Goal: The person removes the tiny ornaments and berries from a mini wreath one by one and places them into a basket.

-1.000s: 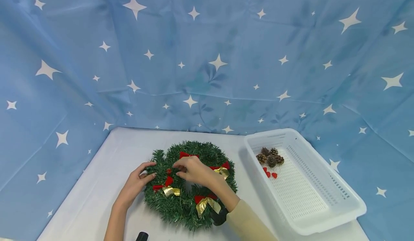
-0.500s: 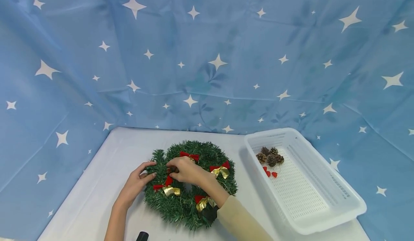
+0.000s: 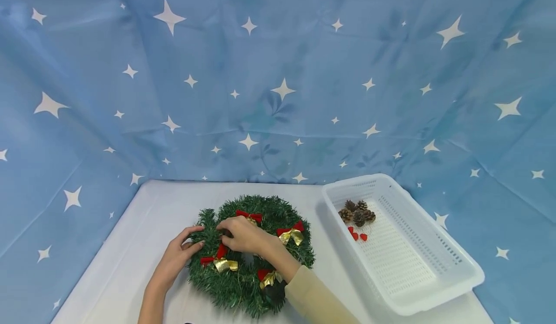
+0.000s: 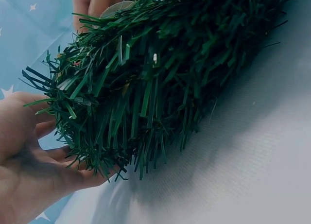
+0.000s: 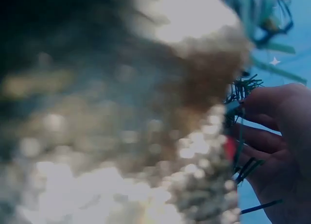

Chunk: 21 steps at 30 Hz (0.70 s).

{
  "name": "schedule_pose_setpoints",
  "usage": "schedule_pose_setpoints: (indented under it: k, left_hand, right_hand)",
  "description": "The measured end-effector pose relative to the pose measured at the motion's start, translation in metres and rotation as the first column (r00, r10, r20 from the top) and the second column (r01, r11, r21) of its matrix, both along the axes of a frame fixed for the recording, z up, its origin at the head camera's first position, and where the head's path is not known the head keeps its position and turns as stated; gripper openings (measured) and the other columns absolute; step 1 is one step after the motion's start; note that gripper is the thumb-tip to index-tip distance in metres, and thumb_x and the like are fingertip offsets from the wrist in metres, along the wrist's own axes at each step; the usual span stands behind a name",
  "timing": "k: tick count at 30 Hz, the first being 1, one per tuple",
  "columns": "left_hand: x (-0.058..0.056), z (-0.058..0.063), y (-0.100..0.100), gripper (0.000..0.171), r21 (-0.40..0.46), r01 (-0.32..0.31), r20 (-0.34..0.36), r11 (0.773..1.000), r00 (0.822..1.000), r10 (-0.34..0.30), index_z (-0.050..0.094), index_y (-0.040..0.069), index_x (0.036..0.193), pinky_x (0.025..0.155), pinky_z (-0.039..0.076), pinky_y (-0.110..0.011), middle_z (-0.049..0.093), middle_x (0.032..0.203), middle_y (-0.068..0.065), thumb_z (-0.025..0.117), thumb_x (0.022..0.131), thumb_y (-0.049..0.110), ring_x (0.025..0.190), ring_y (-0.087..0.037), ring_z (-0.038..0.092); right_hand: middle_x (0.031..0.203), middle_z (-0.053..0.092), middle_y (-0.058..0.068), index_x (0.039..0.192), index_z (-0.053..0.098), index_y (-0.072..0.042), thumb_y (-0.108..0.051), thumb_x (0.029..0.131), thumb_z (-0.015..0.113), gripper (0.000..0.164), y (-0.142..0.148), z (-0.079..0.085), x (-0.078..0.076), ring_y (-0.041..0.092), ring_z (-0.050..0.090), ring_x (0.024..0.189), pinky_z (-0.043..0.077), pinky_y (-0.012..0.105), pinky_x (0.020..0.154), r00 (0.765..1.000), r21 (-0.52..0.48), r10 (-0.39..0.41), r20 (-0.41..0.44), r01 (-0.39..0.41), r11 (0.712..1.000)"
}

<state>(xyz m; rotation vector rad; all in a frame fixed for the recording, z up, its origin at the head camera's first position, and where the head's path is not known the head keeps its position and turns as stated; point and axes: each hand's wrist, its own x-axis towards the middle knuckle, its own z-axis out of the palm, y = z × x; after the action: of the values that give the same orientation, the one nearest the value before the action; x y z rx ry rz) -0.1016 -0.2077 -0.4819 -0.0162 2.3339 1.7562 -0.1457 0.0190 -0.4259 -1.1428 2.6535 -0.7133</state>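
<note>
A green tinsel wreath (image 3: 206,283) with red and gold bows lies on the white table. My left hand (image 3: 172,257) holds its left side, thumb and fingers round the green strands, as the left wrist view shows close up. My right hand (image 3: 248,237) reaches across from the right and pinches at the upper left of the wreath, just above a red and gold bow (image 3: 222,262). In the right wrist view, green strands stand between the fingers (image 5: 262,100); a blurred gold bow (image 5: 97,190) fills much of that view. What lies under the right fingertips is hidden.
A white plastic basket (image 3: 408,295) stands on the right of the table (image 3: 126,275), holding several pine cones (image 3: 358,218) and small red pieces (image 3: 363,237). A blue curtain (image 3: 278,63) with white stars hangs behind and at the sides.
My right hand has moved left, closer to the left hand, covering a small red thing seen between them earlier. The left hand keeps its hold. The head view has shifted slightly.
</note>
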Motion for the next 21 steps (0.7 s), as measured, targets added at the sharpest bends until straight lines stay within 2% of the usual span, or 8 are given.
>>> schedule_pose_setpoints:
  k: [3,8,13,19,21]
  left_hand:
    - [0.003,-0.001,-0.002,0.054,-0.004,0.005,0.005,1.000,1.000,-0.005,0.045,0.015,0.153,0.109,0.044,-0.062,0.024,0.168,-0.019,0.064,0.104,0.027,0.142,-0.046,0.046]
    - [0.004,-0.001,-0.002,0.053,0.006,-0.005,0.010,1.000,1.000,0.005,0.046,0.017,0.152,0.108,0.046,-0.059,0.028,0.166,-0.017,0.063,0.104,0.028,0.139,-0.042,0.050]
    - [0.002,0.001,-0.002,0.052,0.002,-0.006,0.006,1.000,1.000,0.006,0.046,0.018,0.153,0.107,0.047,-0.057,0.032,0.165,-0.016,0.062,0.105,0.028,0.138,-0.040,0.051]
    - [0.002,0.001,-0.001,0.052,-0.002,-0.006,0.021,1.000,1.000,0.006,0.046,0.018,0.152,0.107,0.047,-0.057,0.031,0.165,-0.016,0.063,0.104,0.027,0.138,-0.040,0.051]
    - [0.001,0.001,-0.001,0.052,0.000,-0.006,0.020,1.000,1.000,0.006,0.046,0.018,0.152,0.105,0.049,-0.053,0.033,0.165,-0.015,0.063,0.104,0.027,0.137,-0.038,0.053]
  right_hand:
    - [0.100,0.074,0.004,0.136,0.065,-0.005,-0.009,0.106,0.055,0.032,-0.003,-0.004,0.000,0.000,0.040,0.045,0.039,0.013,0.051,0.999,0.007,0.016,0.028,-0.016,1.000]
    - [0.106,0.074,0.002,0.135,0.066,-0.006,-0.013,0.104,0.061,0.032,-0.007,-0.006,-0.001,-0.002,0.047,0.051,0.041,0.012,0.055,0.999,0.054,0.033,-0.001,-0.033,0.998]
    - [0.093,0.069,-0.001,0.134,0.066,-0.006,-0.011,0.102,0.065,0.032,-0.011,-0.004,-0.002,0.002,0.046,0.050,0.039,0.014,0.054,0.999,0.099,0.019,-0.028,-0.016,0.995]
    - [0.117,0.071,0.007,0.135,0.066,-0.005,-0.010,0.101,0.066,0.035,-0.012,-0.005,-0.001,0.002,0.047,0.058,0.040,0.016,0.058,0.999,0.156,-0.009,-0.031,0.014,0.988]
    - [0.120,0.069,0.008,0.135,0.066,-0.005,-0.012,0.100,0.068,0.035,-0.012,-0.003,-0.002,0.003,0.049,0.063,0.042,0.017,0.059,0.999,0.174,-0.027,-0.020,0.030,0.984]
